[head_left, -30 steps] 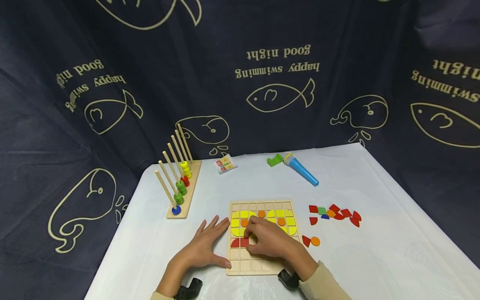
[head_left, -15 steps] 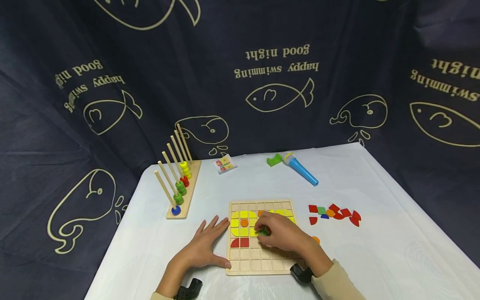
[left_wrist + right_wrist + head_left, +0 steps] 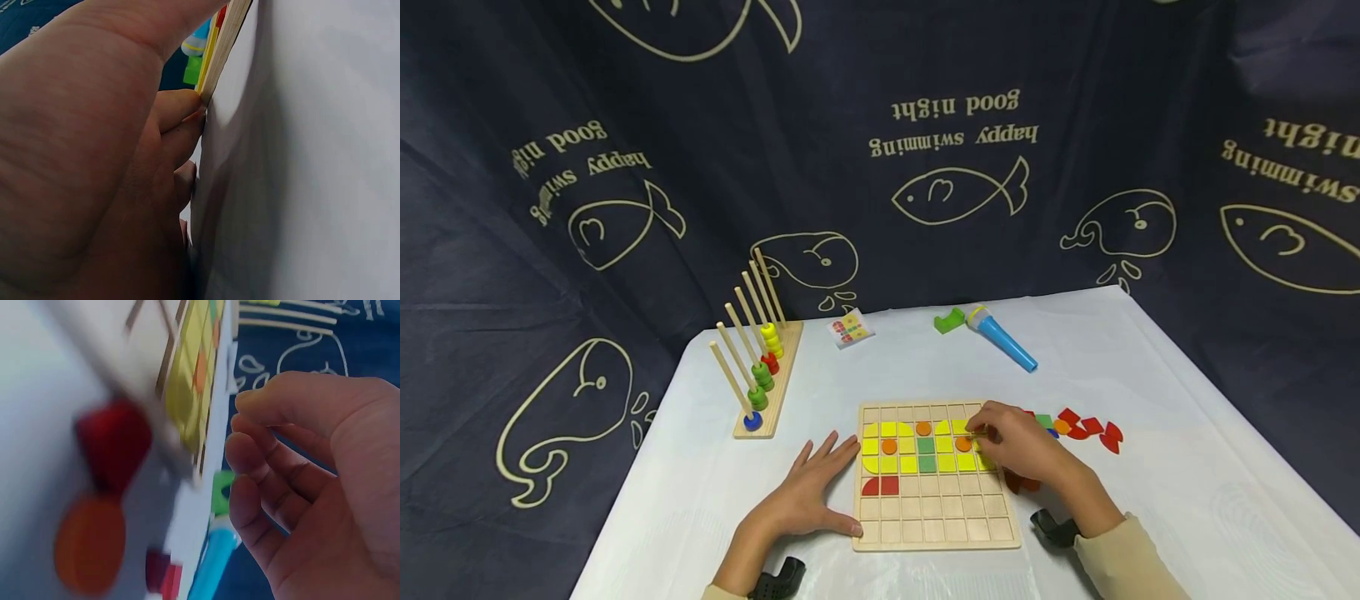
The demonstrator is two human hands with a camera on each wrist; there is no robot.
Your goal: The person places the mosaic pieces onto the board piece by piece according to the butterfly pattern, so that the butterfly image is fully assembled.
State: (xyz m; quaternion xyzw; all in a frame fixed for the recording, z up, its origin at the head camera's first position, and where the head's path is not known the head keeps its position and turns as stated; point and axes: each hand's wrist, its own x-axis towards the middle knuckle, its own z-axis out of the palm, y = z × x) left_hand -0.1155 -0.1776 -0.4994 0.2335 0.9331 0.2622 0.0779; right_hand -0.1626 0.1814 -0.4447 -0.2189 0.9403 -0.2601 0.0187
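A wooden grid board [image 3: 943,529] lies on the white table with flat coloured pieces in its upper rows. Two green squares [image 3: 927,454] sit one above the other among yellow pieces [image 3: 870,446] and orange discs [image 3: 923,428]. Below the yellow, a red quarter-round and a red square [image 3: 889,485] fill two cells. My left hand [image 3: 808,492] lies spread at the board's left edge, thumb and fingertips touching it. Above the right edge hovers my right hand [image 3: 1022,442], fingers loosely bent; the right wrist view shows nothing between thumb and fingertips [image 3: 244,450].
Loose red, green, blue and orange pieces [image 3: 1092,427] lie right of the board; a red piece and orange disc [image 3: 90,544] are partly behind my right hand. A peg stand with beads [image 3: 782,375], a picture card [image 3: 851,327], a green block [image 3: 950,321] and toy microphone [image 3: 1003,340] stand farther back.
My right hand has let go of a green piece in the board's middle column and moved right to the board's edge. Two green squares now show there. My left hand has not moved.
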